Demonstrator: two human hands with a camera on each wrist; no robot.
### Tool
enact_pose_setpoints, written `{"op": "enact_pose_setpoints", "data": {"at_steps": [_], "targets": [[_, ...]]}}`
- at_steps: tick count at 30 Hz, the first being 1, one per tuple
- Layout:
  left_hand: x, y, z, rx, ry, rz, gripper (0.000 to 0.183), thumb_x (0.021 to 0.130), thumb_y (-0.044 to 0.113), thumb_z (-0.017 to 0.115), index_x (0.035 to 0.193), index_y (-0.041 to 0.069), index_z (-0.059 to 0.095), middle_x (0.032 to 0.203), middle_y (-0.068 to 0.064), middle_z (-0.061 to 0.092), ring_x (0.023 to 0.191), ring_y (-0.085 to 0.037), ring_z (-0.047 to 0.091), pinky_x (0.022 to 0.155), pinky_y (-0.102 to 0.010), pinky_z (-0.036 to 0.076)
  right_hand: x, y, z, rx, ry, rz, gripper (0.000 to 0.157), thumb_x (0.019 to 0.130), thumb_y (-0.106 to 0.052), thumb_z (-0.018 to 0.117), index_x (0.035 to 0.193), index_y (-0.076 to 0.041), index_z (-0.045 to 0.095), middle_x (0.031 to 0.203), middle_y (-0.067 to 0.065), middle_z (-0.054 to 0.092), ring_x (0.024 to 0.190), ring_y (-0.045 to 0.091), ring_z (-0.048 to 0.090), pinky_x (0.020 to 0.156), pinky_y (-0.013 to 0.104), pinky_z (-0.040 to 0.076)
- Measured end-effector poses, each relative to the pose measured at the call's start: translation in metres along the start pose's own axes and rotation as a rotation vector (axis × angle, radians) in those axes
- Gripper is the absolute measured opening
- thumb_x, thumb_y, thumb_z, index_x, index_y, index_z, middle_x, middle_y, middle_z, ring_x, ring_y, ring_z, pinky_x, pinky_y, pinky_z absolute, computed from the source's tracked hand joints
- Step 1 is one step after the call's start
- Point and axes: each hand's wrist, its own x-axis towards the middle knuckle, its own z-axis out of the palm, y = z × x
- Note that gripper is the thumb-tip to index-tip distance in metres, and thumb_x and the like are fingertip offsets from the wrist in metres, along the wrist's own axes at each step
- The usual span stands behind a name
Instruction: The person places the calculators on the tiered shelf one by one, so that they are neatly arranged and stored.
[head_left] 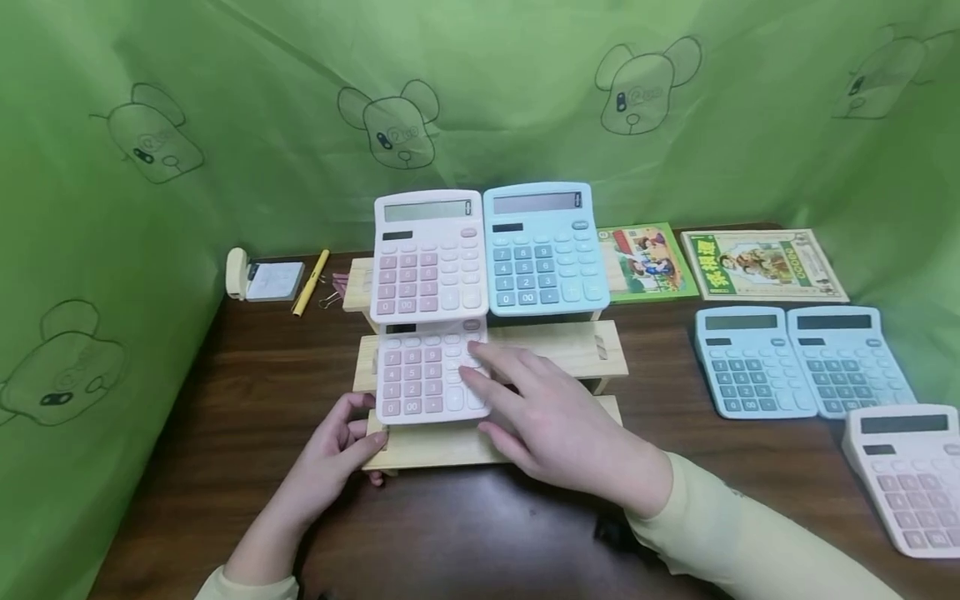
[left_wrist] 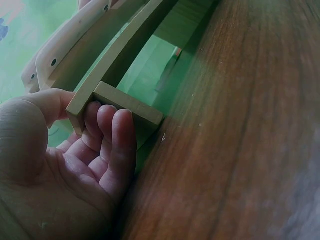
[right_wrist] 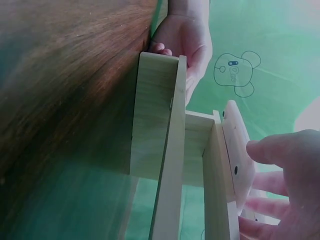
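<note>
The head view showed the right hand (head_left: 551, 421) with fingers extended, at the right edge and right-hand keys of the lower pink calculator (head_left: 433, 375); its thumb lay by the calculator's near right corner, though whether thumb and casing touched could not be told; the calculator rested on the middle tier (head_left: 555, 350) of a wooden stand (head_left: 495, 340), its far end hidden beneath the upper pink calculator (head_left: 427, 254).

At eight o'clock from the lower pink calculator, the left hand (head_left: 337, 454) gripped the left end of the lowest tier (head_left: 442, 447), thumb on top; the left wrist view showed its other fingers curled below the board.

The upper pink calculator sat at twelve o'clock on the top tier, and the upper blue calculator (head_left: 546, 250) at one o'clock, just beside it; both displays read 0.

Farther out, a green-edged book (head_left: 651, 265) lay at two o'clock, with a cream-edged book (head_left: 765, 265) to its right; a pair of blue calculators (head_left: 757, 362) lay side by side on the dark wooden table (head_left: 450, 533) at three o'clock, and another pink calculator (head_left: 918, 483) between three and four; at ten o'clock were a yellow pen (head_left: 311, 283) and a pale notepad (head_left: 277, 282); green cloth (head_left: 517, 92) stood behind everything.
</note>
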Motion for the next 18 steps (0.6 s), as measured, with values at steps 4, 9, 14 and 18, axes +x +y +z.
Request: {"op": "enact_pose_setpoints", "data": {"at_steps": [4, 9, 14, 18], "targets": [[0.001, -0.001, 0.001, -0.006, -0.001, 0.011, 0.039, 0.098, 0.004, 0.055, 0.128, 0.003, 0.031, 0.095, -0.027, 0.064, 0.061, -0.031, 0.064, 0.048, -0.048, 0.054, -0.01, 0.003, -0.006, 0.021, 0.002, -0.001, 0.055, 0.091, -0.026, 0.06, 0.142, -0.009, 0.046, 0.15, 0.012, 0.036, 0.137, 0.024, 0.034, 0.111, 0.042, 0.031], [-0.001, -0.002, 0.001, -0.007, -0.002, -0.001, 0.039, 0.098, 0.004, 0.055, 0.128, 0.003, 0.031, 0.095, -0.027, 0.064, 0.062, -0.031, 0.065, 0.049, -0.049, 0.055, -0.026, 0.012, -0.01, -0.01, -0.006, 0.0, 0.053, 0.09, -0.026, 0.06, 0.14, -0.011, 0.05, 0.143, 0.011, 0.044, 0.135, 0.027, 0.036, 0.113, 0.049, 0.024], [0.0, -0.002, 0.001, -0.005, 0.005, -0.014, 0.038, 0.098, 0.004, 0.055, 0.127, 0.003, 0.032, 0.096, -0.026, 0.065, 0.064, -0.032, 0.065, 0.049, -0.049, 0.055, -0.043, 0.026, -0.015, -0.041, 0.016, 0.006, 0.051, 0.088, -0.027, 0.06, 0.136, -0.009, 0.054, 0.143, 0.011, 0.046, 0.135, 0.031, 0.036, 0.113, 0.053, 0.022], [0.002, -0.001, 0.001, 0.003, 0.003, 0.0, 0.037, 0.098, 0.003, 0.054, 0.128, 0.003, 0.032, 0.097, -0.026, 0.065, 0.066, -0.032, 0.065, 0.05, -0.049, 0.055, -0.052, 0.036, -0.021, -0.054, 0.024, 0.021, 0.052, 0.088, -0.027, 0.06, 0.137, -0.009, 0.054, 0.145, 0.011, 0.044, 0.136, 0.031, 0.035, 0.112, 0.054, 0.023]]}}
